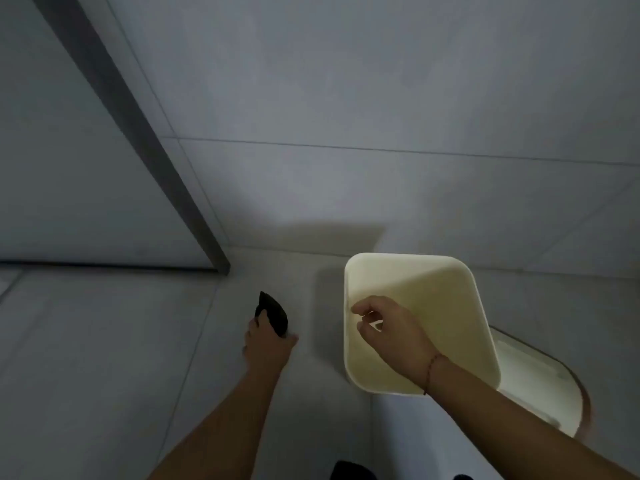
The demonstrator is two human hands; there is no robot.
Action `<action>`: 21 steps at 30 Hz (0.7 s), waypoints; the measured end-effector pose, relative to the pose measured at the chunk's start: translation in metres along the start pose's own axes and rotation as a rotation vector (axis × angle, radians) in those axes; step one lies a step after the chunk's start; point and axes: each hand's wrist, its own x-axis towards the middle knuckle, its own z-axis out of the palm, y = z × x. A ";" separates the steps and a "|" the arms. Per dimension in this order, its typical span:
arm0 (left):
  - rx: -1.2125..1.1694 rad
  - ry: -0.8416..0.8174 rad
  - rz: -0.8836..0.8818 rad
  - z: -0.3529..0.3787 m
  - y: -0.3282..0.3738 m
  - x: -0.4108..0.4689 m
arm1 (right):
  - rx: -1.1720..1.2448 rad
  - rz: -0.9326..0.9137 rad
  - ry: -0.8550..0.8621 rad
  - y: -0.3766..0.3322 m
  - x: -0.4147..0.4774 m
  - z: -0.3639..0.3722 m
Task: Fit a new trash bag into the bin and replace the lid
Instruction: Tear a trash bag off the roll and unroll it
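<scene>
Wall: I see large pale grey wall tiles (346, 98) filling the upper half of the frame, with a grey metal frame strip (131, 133) running diagonally from the upper left down to the floor at centre left.
Floor: pale grey floor tiles (86, 341) cover the lower left; shadow lies along the wall base.
Bin: the cream rectangular plastic bin with rounded corners (450, 282) stands open-topped at lower right of centre, close to the wall. I see no liner inside it; its inner walls show bare.
Lid: a white rounded plastic lid (533, 386) lies on the floor just beside the bin, at its lower right, partly hidden behind the bin's edge.
Right arm: it comes in from the lower right corner, forearm crossing the bin's near rim, a thin red string bracelet (433, 370) on the wrist.
Right hand (391, 327): it hovers over the bin's mouth, near the left rim, fingers curled loosely with thumb and forefinger close together. It holds nothing I can make out.
Left arm: it rises from the bottom centre, pointing up the frame.
Left hand (268, 342): it sits left of the bin, well apart from it, closed around the bag.
Bag: the small folded black plastic trash bag (273, 311) sticks up out of my left fist, outside the bin.
</scene>
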 end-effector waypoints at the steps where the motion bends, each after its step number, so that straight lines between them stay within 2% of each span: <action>1: 0.035 -0.005 0.005 0.002 -0.001 0.004 | 0.020 0.005 0.016 0.004 0.003 0.002; 4: 0.111 0.010 0.032 0.010 -0.010 0.016 | 0.038 0.017 0.037 0.010 0.007 0.003; 7: 0.054 0.040 0.032 0.016 -0.017 0.025 | 0.061 0.014 0.049 0.017 0.011 0.005; 11: -0.207 0.083 0.098 -0.008 -0.009 0.013 | 0.047 -0.002 0.080 0.013 0.012 0.000; 15: -0.424 0.101 0.323 -0.073 0.012 -0.021 | 0.102 -0.051 0.104 -0.013 0.009 -0.015; 17: -0.550 0.010 0.413 -0.113 0.027 -0.042 | 0.220 -0.024 0.055 -0.032 0.009 -0.023; 21: -0.678 -0.312 0.502 -0.171 0.060 -0.083 | 0.556 0.175 -0.212 -0.070 0.002 -0.038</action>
